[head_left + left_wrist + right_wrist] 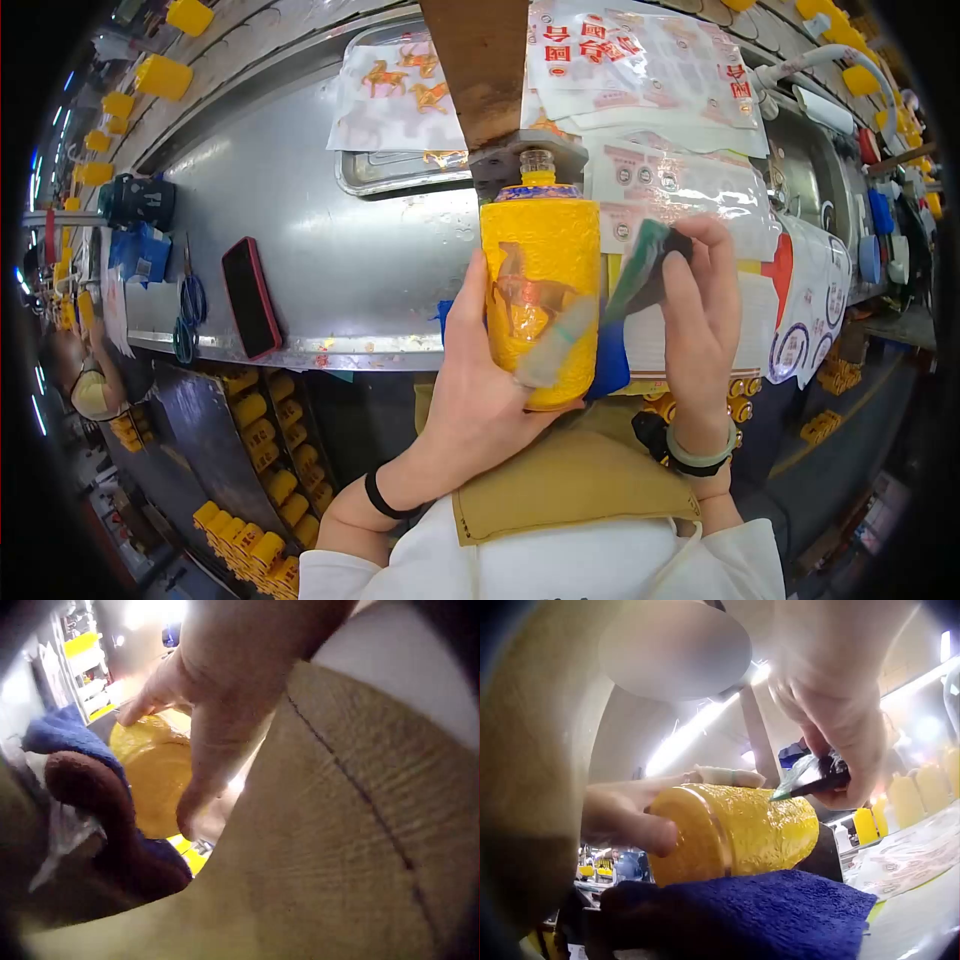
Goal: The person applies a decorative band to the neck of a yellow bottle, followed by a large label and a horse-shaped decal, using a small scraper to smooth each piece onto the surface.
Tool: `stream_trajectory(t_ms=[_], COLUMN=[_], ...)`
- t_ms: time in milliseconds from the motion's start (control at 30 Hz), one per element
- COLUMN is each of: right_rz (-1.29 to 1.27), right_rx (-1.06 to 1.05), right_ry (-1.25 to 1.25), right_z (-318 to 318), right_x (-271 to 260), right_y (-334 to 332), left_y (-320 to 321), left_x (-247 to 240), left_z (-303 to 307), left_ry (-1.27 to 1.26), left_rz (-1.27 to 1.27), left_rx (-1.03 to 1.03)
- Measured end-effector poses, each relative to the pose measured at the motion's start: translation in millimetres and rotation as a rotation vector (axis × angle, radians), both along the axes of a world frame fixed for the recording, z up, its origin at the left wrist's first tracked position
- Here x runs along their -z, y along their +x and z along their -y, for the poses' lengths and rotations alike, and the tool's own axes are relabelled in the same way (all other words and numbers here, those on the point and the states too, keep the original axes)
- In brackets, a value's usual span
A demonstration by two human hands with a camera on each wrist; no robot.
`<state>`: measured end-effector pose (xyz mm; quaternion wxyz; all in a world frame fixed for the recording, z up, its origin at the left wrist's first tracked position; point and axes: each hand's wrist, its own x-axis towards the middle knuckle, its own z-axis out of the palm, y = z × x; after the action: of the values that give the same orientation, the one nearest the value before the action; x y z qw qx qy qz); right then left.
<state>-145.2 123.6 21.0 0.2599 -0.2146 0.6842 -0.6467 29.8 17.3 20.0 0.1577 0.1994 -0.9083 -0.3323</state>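
Note:
My left hand (490,400) grips a yellow embossed bottle (545,235) low down, one finger along its side and others around its base. A pale-wrapped, blurred digit lies across the front. On the bottle's face is an orange-brown horse decal (530,290). The bottle lies tilted, its clear glass neck (537,165) pointing away beside a metal bracket. My right hand (705,310) pinches a scraper (645,270) with a dark grip and a green blade. In the right wrist view, the blade tip is right at the bottle's upper surface. A blue cloth (780,911) lies beneath the bottle.
A wooden post (475,70) rises behind the bottle. Printed decal sheets (640,80) cover the right and back of the metal table (400,240). A tray (360,175), phone (251,298) and scissors (190,300) are at left. At far right is a sink (810,150).

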Motion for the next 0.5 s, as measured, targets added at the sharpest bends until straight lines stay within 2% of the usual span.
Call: stream_trajectory(t_ms=[33,100,133,267,333,367,433,467,500], right_rz=[-0.002,0.213,0.248,0.213,0.233,0.257,0.262,0.273,0.284], right_rx=[-0.005,-0.022,-0.068,-0.191,-0.196,-0.205,-0.194,-0.175,-0.155], right_ry=[0.000,-0.107,-0.053,0.035,0.064,0.087,0.066,0.067,0.067], right_z=[1.4,4.2,4.6,13.5,17.1,18.9,20.7,20.6,20.5], right_x=[-0.8,-2.6,-3.8,-3.6,-0.7,1.1,5.5,6.8,7.7], right_y=[-0.3,0.5,-0.7,9.8,11.7,12.6,16.5,19.0,20.9], left_y=[0.8,5.0,7.6,13.8,17.2,14.8,8.0,2.3,-3.2], left_x=[6.7,29.5,33.8,23.9,20.7,22.5,27.2,27.4,23.2], left_z=[1.2,2.3,2.9,5.6,10.7,13.2,17.6,12.0,14.4], left_ry=[0.000,0.565,0.475,0.412,0.605,0.606,0.813,1.042,1.043], left_rz=[-0.002,-0.263,-0.226,-0.165,-0.146,-0.148,-0.409,-0.501,-0.499], left_rx=[-0.005,-0.098,-0.039,-0.041,-0.030,-0.031,0.029,-0.141,-0.141])
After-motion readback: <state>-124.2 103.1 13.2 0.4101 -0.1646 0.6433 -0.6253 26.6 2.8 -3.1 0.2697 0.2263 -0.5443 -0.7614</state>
